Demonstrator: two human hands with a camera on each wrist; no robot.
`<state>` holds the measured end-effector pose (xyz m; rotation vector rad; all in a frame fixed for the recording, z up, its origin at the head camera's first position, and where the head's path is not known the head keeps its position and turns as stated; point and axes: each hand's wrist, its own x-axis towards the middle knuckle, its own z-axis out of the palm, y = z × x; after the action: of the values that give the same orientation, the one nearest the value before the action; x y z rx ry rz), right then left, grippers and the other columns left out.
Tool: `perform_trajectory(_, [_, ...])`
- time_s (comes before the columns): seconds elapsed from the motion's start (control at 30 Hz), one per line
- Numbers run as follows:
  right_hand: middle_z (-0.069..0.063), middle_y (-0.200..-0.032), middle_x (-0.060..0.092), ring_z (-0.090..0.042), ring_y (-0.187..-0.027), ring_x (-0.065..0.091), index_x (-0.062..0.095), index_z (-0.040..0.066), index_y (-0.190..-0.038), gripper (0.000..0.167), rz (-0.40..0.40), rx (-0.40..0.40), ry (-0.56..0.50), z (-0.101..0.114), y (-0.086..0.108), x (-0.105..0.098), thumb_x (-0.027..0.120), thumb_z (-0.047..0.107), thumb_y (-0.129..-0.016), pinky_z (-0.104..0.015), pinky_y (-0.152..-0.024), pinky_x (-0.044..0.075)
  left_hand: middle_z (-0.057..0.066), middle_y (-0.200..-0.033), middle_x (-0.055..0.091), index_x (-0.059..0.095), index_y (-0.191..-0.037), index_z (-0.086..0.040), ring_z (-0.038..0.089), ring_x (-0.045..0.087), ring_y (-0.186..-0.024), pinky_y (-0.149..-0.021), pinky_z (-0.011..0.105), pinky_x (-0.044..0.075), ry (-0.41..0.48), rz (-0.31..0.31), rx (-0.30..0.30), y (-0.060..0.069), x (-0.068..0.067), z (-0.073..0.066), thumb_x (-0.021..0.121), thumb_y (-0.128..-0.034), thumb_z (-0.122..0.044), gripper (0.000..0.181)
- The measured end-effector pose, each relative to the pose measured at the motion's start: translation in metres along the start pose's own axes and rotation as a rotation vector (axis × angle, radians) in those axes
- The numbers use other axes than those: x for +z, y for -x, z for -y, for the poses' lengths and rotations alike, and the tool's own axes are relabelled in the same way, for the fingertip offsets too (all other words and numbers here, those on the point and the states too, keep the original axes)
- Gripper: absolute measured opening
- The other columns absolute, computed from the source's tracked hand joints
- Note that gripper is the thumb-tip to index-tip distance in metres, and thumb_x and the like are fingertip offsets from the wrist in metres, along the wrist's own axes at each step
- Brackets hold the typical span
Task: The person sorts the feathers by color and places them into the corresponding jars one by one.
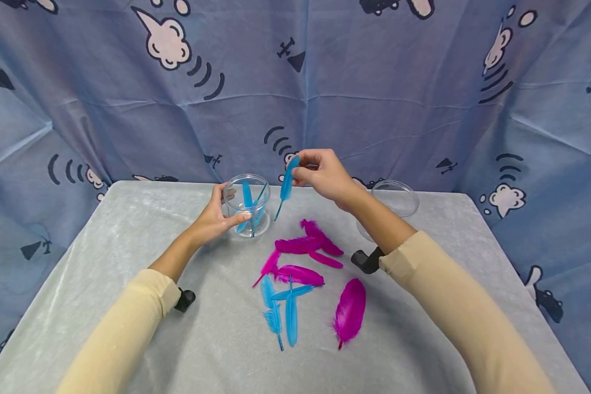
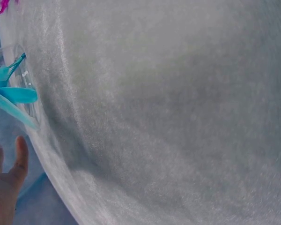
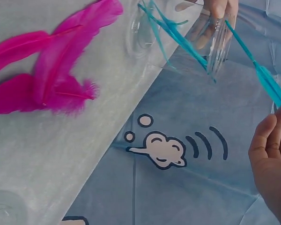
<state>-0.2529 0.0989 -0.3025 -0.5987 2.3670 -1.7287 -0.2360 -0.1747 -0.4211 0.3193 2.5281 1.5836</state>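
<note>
A clear jar (image 1: 254, 221) with several blue feathers (image 1: 247, 192) inside stands toward the back of the table, and my left hand (image 1: 215, 219) grips it from the left side. Just right of the jar's rim, my right hand (image 1: 325, 174) pinches one blue feather (image 1: 287, 180) by its upper end, quill pointing down. In the right wrist view the pinched feather (image 3: 269, 84) has its quill near the jar mouth, above my right hand (image 3: 274, 154). The left wrist view shows part of my left hand (image 2: 9, 183) beside the feathers in the jar (image 2: 18, 95).
Several magenta feathers (image 1: 300, 244) lie mid-table, with several blue feathers (image 1: 291, 317) in front of them. One larger magenta feather (image 1: 351, 312) lies apart to the right. A second clear jar (image 1: 399, 198) stands at the back right, partly behind my right forearm.
</note>
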Motion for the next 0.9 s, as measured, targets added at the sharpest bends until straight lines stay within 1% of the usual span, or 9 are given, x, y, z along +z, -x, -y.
perform_trajectory(0.13, [-0.015, -0.092, 0.066, -0.023, -0.077, 0.067, 0.067, -0.004, -0.103, 0.012, -0.001, -0.030, -0.025, 0.003, -0.003, 0.001, 0.059, 0.001, -0.096, -0.035, -0.082, 0.057, 0.018, -0.159, 0.025, 0.007, -0.156, -0.012, 0.035, 0.022, -0.147, -0.108, 0.055, 0.039, -0.003, 0.001, -0.005, -0.001, 0.000, 0.000, 0.073, -0.0911, -0.035, 0.095])
perform_trajectory(0.27, [-0.015, -0.091, 0.065, -0.023, -0.077, 0.066, 0.067, -0.003, -0.105, 0.013, -0.018, -0.046, -0.040, 0.006, -0.006, 0.003, 0.058, 0.000, -0.096, -0.031, -0.078, 0.057, 0.017, -0.159, 0.025, 0.007, -0.155, -0.013, 0.034, 0.023, -0.147, -0.108, 0.055, 0.039, -0.001, 0.000, -0.008, 0.000, 0.000, 0.000, 0.073, -0.0909, -0.035, 0.095])
perform_trajectory(0.5, [-0.017, -0.094, 0.066, -0.023, -0.078, 0.068, 0.067, -0.003, -0.107, 0.013, -0.055, -0.036, -0.061, 0.010, -0.009, 0.007, 0.060, 0.001, -0.097, -0.030, -0.078, 0.057, 0.018, -0.160, 0.024, 0.005, -0.156, -0.012, 0.035, 0.021, -0.148, -0.109, 0.056, 0.037, 0.001, 0.004, -0.005, -0.001, 0.000, 0.000, 0.072, -0.0921, -0.031, 0.094])
perform_trajectory(0.67, [-0.016, -0.094, 0.066, -0.022, -0.077, 0.069, 0.067, -0.003, -0.107, 0.013, -0.076, -0.022, -0.088, 0.009, -0.012, 0.009, 0.061, 0.002, -0.097, -0.032, -0.080, 0.057, 0.019, -0.161, 0.022, 0.004, -0.156, -0.012, 0.036, 0.019, -0.148, -0.110, 0.057, 0.035, 0.004, 0.010, -0.019, -0.001, 0.000, -0.001, 0.071, -0.0929, -0.029, 0.094])
perform_trajectory(0.73, [-0.015, -0.092, 0.065, -0.021, -0.076, 0.069, 0.067, -0.004, -0.107, 0.013, -0.086, -0.022, -0.101, 0.007, -0.012, 0.010, 0.061, 0.001, -0.096, -0.032, -0.080, 0.058, 0.021, -0.160, 0.021, 0.004, -0.156, -0.010, 0.037, 0.019, -0.148, -0.110, 0.058, 0.035, 0.012, 0.014, -0.023, 0.001, 0.000, -0.005, 0.070, -0.0933, -0.027, 0.093])
perform_trajectory(0.9, [-0.013, -0.087, 0.063, -0.019, -0.073, 0.067, 0.067, -0.005, -0.106, 0.013, -0.116, -0.033, -0.100, -0.001, -0.014, 0.015, 0.059, -0.001, -0.096, -0.028, -0.076, 0.058, 0.027, -0.159, 0.020, 0.005, -0.154, -0.002, 0.040, 0.018, -0.148, -0.110, 0.058, 0.034, 0.027, 0.028, -0.024, 0.013, -0.001, -0.030, 0.068, -0.0947, -0.018, 0.088])
